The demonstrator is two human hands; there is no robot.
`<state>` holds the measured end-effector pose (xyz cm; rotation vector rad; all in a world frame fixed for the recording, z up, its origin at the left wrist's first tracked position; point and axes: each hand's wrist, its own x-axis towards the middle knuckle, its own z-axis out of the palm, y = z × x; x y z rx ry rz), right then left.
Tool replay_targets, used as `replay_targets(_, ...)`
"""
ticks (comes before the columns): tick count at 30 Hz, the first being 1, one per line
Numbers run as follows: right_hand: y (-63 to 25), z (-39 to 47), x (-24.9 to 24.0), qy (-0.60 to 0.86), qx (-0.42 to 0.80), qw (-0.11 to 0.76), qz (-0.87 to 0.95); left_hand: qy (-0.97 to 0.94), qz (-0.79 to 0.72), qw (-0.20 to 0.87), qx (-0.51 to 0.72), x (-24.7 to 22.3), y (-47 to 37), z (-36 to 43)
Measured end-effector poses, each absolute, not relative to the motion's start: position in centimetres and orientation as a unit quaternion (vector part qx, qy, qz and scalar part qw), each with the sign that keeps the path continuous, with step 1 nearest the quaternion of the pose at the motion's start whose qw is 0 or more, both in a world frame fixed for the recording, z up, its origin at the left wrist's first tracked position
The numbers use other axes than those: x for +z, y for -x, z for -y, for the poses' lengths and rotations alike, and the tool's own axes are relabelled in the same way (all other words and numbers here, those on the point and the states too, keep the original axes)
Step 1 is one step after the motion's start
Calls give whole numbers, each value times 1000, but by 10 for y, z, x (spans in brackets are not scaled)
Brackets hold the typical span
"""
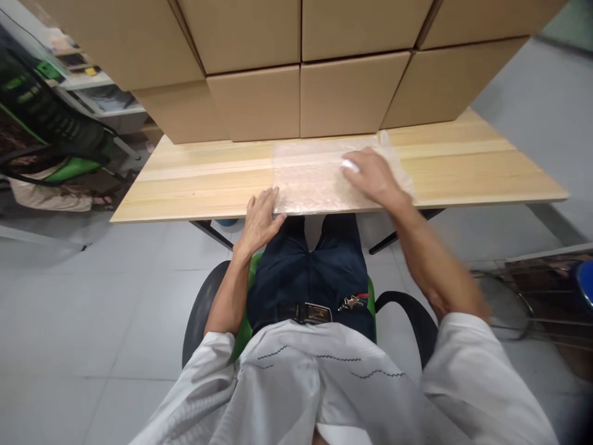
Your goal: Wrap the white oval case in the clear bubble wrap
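Note:
A clear plastic sheet, perhaps bubble wrap, lies flat on the wooden table. At its near left corner, my left hand rests palm down with the fingers stretched out across the table edge. Over the right part of the sheet, my right hand is closed, with a small white object showing at the thumb and fingers. Blur hides what kind of object that is, and I cannot tell whether it touches the sheet.
Stacked cardboard boxes form a wall along the table's back. My lap and green chair sit against the near edge. On the left stand a black and green mesh chair and a white shelf. A blue round item shows far right.

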<state>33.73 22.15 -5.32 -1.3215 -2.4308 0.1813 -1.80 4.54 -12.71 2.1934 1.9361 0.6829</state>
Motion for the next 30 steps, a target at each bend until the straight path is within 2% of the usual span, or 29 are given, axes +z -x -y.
replay_targets(4, -221, -184, -57, 414, 99, 161, 890, -722, -649, 56, 232, -131, 19, -35)
replay_targets(8, -168, -158, -63, 442, 105, 133, 881, -719, -644, 44, 256, -132, 13, -30)
replay_targets(14, -189, -172, -72, 473, 119, 136, 863, -708, -628, 38, 321, -138, 11, -37)
replay_targets(19, -235, -196, -79, 381, 185, 195, 885, -698, -613, 28, 369, -142, 13, -43)
replay_targets(23, -249, -195, -79, 358, 230, 188, 886, -687, -608, 8, 398, -139, 11, -45)
replay_targets(30, -232, -181, -73, 359, 157, 139, 909, -692, -557, -3, 460, -138, 2, -53)
